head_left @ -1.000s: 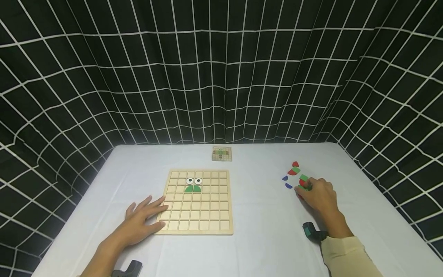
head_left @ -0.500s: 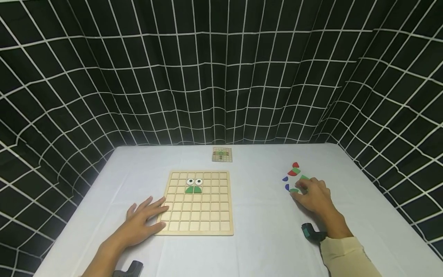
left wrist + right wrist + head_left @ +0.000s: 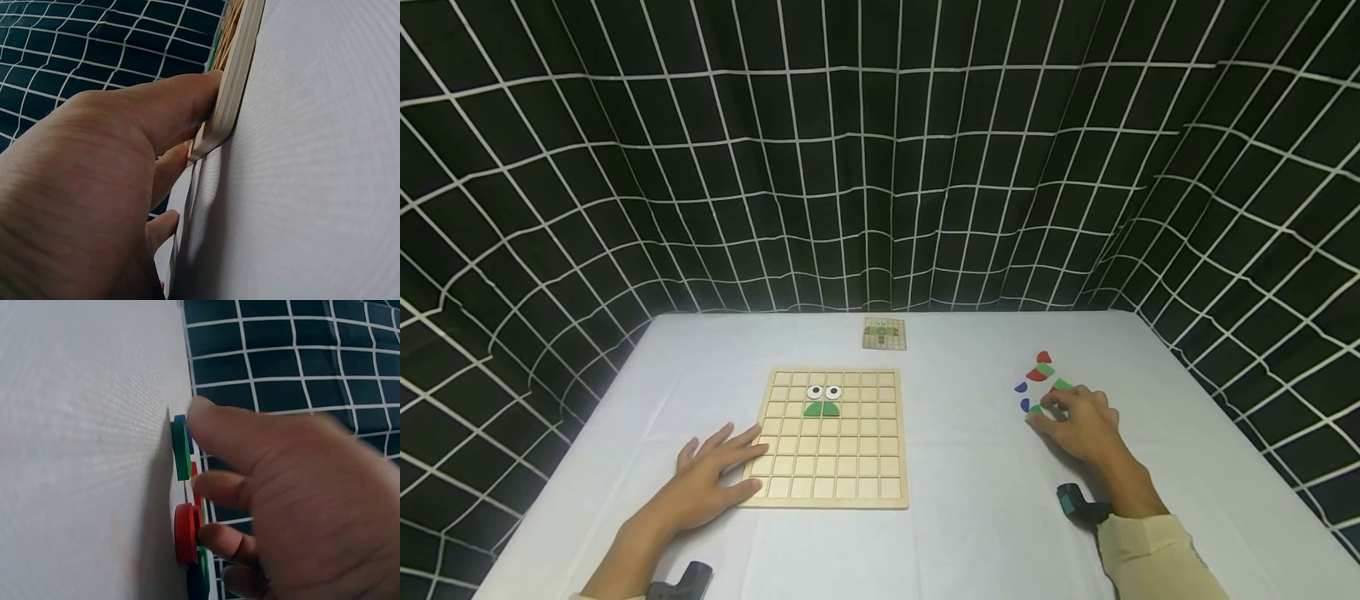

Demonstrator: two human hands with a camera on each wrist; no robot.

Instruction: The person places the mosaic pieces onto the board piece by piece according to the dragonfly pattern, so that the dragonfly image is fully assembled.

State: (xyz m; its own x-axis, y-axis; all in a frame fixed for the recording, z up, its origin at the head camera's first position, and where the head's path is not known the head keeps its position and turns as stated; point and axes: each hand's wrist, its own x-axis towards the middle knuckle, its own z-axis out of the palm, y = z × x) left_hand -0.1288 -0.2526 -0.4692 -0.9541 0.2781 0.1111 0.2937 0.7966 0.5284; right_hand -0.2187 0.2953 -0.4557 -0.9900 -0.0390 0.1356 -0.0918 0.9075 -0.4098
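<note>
The square wooden grid board (image 3: pixel 850 467) lies left of centre, with two eye pieces (image 3: pixel 824 392) and two green quarter-round pieces (image 3: pixel 822 409) in its cells. My left hand (image 3: pixel 703 487) rests flat with spread fingers on its left edge; in the left wrist view the thumb (image 3: pixel 194 94) touches the board's side (image 3: pixel 234 87). At the right, my right hand (image 3: pixel 1084 423) is over the loose pieces. Its thumb and index finger stand apart around a green rounded piece (image 3: pixel 180 450) lying on the cloth. A red piece (image 3: pixel 185 533) lies under the other fingertips. The hand partly hides these pieces.
Beyond the right hand lie more loose pieces: blue half-rounds (image 3: pixel 1025 405), a red and green pair (image 3: pixel 1039 372) and a red one (image 3: pixel 1043 357). A small pattern card (image 3: pixel 884 333) lies at the table's back. A dark checked curtain (image 3: pixel 880 167) surrounds the white table (image 3: pixel 970 517).
My right hand has shifted slightly left and its fingers have parted. The green piece has slid left, and the blue half-round beside it has turned. The left hand stays on the board.
</note>
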